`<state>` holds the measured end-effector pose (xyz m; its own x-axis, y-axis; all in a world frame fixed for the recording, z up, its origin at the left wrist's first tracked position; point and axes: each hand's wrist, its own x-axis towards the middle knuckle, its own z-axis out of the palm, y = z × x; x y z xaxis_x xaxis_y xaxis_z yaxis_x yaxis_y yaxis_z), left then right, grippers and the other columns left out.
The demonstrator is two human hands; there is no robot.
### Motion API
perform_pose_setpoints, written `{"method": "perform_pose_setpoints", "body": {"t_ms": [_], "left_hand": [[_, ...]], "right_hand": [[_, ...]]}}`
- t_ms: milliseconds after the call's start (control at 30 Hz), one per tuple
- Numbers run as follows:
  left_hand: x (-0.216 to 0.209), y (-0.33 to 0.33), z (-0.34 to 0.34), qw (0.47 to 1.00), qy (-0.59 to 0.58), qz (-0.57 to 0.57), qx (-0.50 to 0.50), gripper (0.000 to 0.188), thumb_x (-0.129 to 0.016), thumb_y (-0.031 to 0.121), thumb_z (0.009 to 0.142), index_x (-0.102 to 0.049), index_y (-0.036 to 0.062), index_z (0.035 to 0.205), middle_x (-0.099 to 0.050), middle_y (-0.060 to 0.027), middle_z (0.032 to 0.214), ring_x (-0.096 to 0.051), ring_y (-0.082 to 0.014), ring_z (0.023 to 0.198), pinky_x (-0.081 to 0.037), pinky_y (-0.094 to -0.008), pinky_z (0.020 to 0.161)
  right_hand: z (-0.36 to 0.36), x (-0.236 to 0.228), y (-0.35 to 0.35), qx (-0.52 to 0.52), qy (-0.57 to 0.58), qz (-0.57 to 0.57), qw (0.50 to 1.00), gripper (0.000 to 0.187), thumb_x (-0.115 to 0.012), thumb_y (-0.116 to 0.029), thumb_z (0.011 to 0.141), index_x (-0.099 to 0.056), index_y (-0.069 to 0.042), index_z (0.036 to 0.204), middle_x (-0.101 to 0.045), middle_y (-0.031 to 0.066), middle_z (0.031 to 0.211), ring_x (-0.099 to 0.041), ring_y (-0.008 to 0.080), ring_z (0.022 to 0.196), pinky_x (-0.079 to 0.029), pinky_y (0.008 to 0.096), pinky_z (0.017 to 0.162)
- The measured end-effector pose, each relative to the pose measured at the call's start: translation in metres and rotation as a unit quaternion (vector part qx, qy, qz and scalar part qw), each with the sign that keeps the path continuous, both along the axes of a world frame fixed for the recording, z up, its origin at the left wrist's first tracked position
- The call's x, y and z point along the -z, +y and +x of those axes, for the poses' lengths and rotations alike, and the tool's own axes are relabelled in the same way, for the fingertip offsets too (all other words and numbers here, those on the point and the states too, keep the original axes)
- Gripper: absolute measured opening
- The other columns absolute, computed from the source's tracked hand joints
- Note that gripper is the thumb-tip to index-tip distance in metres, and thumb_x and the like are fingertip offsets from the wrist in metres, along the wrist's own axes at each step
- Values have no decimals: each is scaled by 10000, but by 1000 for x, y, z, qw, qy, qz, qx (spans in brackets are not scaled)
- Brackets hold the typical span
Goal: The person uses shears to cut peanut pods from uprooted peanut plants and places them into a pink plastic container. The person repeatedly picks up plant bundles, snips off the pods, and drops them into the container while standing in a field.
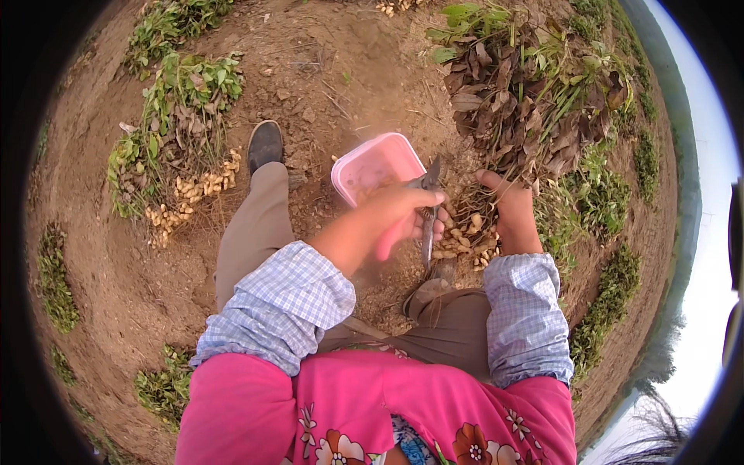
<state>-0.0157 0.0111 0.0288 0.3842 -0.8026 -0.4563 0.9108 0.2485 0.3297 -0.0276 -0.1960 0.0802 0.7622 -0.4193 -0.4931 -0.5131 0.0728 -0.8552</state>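
Note:
My left hand is closed around a pair of hand shears, their dark metal blades pointing away from me. A pinkish-red handle sticks out below the palm, slightly blurred. Just right of it, my right hand grips the stems of an uprooted peanut plant with browning and green leaves. Its peanuts hang in a cluster between my hands, over my right foot. Behind my left wrist stands a pink plastic container; my forearm and hand cover its near side, and its contents are hard to make out.
More pulled peanut plants lie on the brown soil to the left, with bare peanuts showing. My left shoe stands beside them. Green plants run along the right side.

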Motion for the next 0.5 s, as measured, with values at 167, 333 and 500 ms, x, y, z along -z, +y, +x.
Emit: {"method": "perform_pose_setpoints", "body": {"t_ms": [167, 333, 500], "left_hand": [[-10, 5, -1, 996, 14, -82, 24, 290, -533, 184, 936, -533, -11, 1150, -616, -108, 940, -636, -208, 804, -541, -415, 805], [-8, 5, -1, 997, 12, -66, 36, 302, -539, 191, 933, -530, -15, 1153, -619, -108, 936, -642, -210, 808, -542, -412, 812], [-10, 2, -3, 999, -3, -33, 31, 305, -561, 192, 921, -532, -7, 1151, -621, -112, 940, -644, -210, 810, -543, -410, 812]], "right_hand": [[0, 1, -3, 6, -31, -35, 999, 322, -752, -89, 723, -654, 87, 975, -663, 102, 933, -619, 209, 813, -488, 331, 757], [0, 1, -11, -3, -4, 39, 999, 313, -739, -77, 738, -650, 73, 997, -667, 100, 923, -628, 206, 828, -492, 330, 770], [-5, -2, -3, -33, -27, 54, 998, 187, -659, -59, 804, -656, 62, 948, -685, 121, 873, -664, 213, 692, -541, 304, 631]]}}
